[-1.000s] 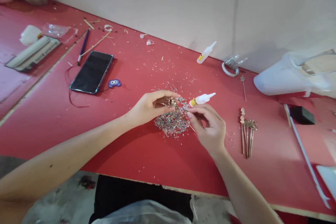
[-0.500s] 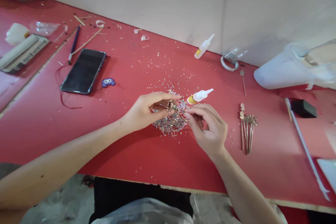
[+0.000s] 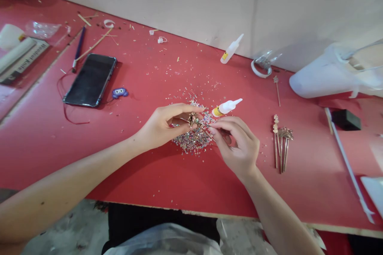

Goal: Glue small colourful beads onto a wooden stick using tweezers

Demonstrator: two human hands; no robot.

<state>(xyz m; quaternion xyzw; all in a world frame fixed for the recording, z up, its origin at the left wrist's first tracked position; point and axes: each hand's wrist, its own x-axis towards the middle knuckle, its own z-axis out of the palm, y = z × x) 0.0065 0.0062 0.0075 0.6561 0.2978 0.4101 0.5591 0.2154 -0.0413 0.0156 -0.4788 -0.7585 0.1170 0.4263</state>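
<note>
My left hand is closed around the ornate head of a gold hairpin, holding it between thumb and fingers above a heap of small glittering rhinestones. The hairpin's thin stem seems to slant down toward my right hand. The right thumb and forefinger are pinched together close to the ornament; what they hold is too small to make out. Just behind the right fingers lies a glue bottle with a white nozzle and yellow label, on the red table.
To the right lie several gold hairpins, a single hairpin and a black block. Along the wall are another glue bottle, a tape roll and a white container. A phone and a brush lie left.
The view has shifted slightly, so things at the left appear a little further left. Both hands keep their grip, with the ornament turned very slightly.
</note>
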